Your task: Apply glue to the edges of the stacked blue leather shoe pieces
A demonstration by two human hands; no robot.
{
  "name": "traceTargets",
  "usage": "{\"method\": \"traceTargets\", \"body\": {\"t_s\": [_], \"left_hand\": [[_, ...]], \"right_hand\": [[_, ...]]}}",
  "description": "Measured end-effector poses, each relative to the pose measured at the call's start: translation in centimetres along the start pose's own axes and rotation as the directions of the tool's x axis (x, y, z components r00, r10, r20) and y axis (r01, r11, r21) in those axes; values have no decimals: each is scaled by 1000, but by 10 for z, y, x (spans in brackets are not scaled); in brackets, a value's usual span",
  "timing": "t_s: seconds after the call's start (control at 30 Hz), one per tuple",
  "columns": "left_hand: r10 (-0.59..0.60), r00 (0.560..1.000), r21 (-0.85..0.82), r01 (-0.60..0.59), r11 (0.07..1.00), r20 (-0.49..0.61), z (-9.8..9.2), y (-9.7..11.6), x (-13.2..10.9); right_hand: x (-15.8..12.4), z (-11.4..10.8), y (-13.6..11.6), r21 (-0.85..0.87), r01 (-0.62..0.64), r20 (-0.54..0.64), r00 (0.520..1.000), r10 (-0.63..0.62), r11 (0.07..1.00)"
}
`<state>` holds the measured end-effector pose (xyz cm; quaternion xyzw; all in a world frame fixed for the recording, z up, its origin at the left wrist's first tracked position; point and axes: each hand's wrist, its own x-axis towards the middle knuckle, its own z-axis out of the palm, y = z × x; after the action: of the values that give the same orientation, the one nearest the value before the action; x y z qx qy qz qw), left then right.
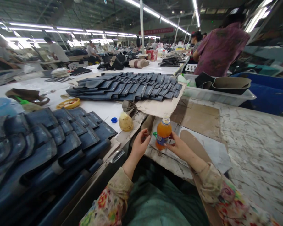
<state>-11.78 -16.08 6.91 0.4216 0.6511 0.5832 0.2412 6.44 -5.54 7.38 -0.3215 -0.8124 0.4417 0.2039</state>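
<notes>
My right hand has thumb and fingers around the right side of a plastic bottle of orange drink. The bottle stands upright with its mouth uncapped and a blue label on it. Just left of it is my left hand, its fingers loosely curled and apart, with nothing seen in them. A small green piece shows at the bottle's left side; what it is I cannot tell. A blue bottle cap lies on the table beside a yellowish, rounded container.
Stacked dark blue pieces cover the left; more overlapping pieces lie ahead. A yellow dish sits between them. At right are a clear plastic bin, a blue bin and a person facing away.
</notes>
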Motion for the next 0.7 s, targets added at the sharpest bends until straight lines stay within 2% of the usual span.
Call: {"method": "traceTargets", "body": {"t_s": [0.1, 0.2, 0.3, 0.4, 0.53, 0.7], "left_hand": [[7, 992, 6, -8, 1000, 124, 8, 14, -7], [80, 979, 26, -86, 996, 189, 18, 35, 0], [143, 974, 8, -147, 989, 177, 29, 55, 15], [148, 981, -29, -145, 989, 127, 38, 67, 24], [112, 991, -150, -100, 984, 70, 41, 68, 26], [126, 992, -222, -128, 967, -24, 34, 68, 20]], "right_hand": [[1, 2, -2, 37, 29, 23, 999, -30, 999], [1, 5, -2, 61, 34, 12, 999, -35, 998], [0, 8, -3, 49, 47, -9, 999, -47, 998], [-2, 10, -5, 37, 63, -12, 998, -63, 997], [-3, 13, -4, 31, 72, 11, 997, -72, 997], [-3, 17, -1, 93, 68, 35, 997, -71, 993]]}}
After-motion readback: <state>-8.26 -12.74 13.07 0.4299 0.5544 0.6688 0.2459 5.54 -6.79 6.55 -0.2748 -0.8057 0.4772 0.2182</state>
